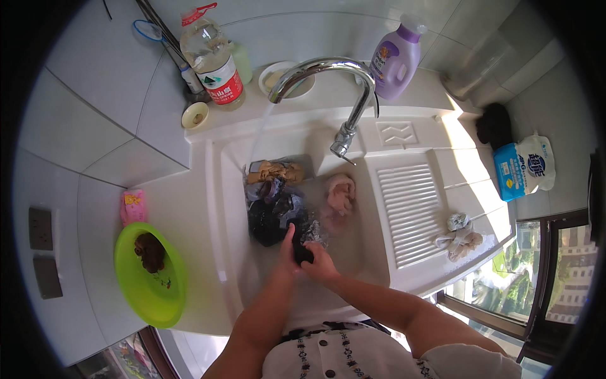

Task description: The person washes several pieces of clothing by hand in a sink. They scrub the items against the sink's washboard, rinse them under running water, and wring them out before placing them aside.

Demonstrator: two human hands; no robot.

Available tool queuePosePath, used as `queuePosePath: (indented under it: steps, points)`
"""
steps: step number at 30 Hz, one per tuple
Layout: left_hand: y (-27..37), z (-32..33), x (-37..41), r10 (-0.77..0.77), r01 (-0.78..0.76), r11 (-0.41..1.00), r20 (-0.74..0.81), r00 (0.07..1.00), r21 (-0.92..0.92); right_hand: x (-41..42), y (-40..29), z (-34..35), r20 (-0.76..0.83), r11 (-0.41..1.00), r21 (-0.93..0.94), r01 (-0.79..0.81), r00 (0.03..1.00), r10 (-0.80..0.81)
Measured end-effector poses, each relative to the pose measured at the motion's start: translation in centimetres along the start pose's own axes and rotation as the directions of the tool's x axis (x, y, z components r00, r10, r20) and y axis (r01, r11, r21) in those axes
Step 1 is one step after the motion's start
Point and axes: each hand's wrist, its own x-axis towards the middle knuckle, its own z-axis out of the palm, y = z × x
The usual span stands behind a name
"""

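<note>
Over the water in the white laundry sink, my left hand and my right hand grip a small black wet cloth between them. Just beyond my hands, dark garments lie in the water with a tan cloth behind them. A pink cloth rests partly under cloudy water at the sink's right side. Water runs in a thin stream from the chrome faucet at the back left of the basin.
A green plastic basin holding a brown cloth stands left. A ribbed washboard adjoins the sink, with wet light cloths beside it. Behind are a large plastic bottle, a purple Comfort bottle and a small bowl. A detergent pouch stands right.
</note>
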Motion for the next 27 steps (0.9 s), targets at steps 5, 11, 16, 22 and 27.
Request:
queuePosePath:
  steps: [5, 11, 16, 22, 27]
  points:
    - [-2.2, 4.1, -1.4, 0.315, -0.307, 0.948, -0.112, 0.942, 0.082, 4.2, -6.7, -3.0, -0.097, 0.975, -0.113, -0.19, 0.979, 0.179]
    - [0.7, 0.6, -1.4, 0.357, -0.358, 0.928, 0.03, 0.934, 0.101, 4.2, -7.1, 0.2, -0.133, 0.989, 0.13, -0.072, 0.987, 0.089]
    - [-1.5, 6.8, -4.0, 0.474, -0.34, 0.861, -0.355, 0.806, 0.377, 6.1, -3.5, -4.6, 0.055, 0.964, -0.24, -0.113, 0.99, 0.13]
    - [-2.2, 2.1, -6.5, 0.579, 0.065, 0.606, -0.496, 0.647, 0.793, 8.4, -5.0, -10.2, 0.114, 0.875, -0.429, 0.225, 0.974, -0.194]
    - [-1.9, -1.3, -6.3, 0.412, 0.456, -0.324, -0.311, 0.857, 0.829, 12.0, -5.7, -4.9, 0.284, 0.782, -0.537, 0.315, 0.941, -0.183]
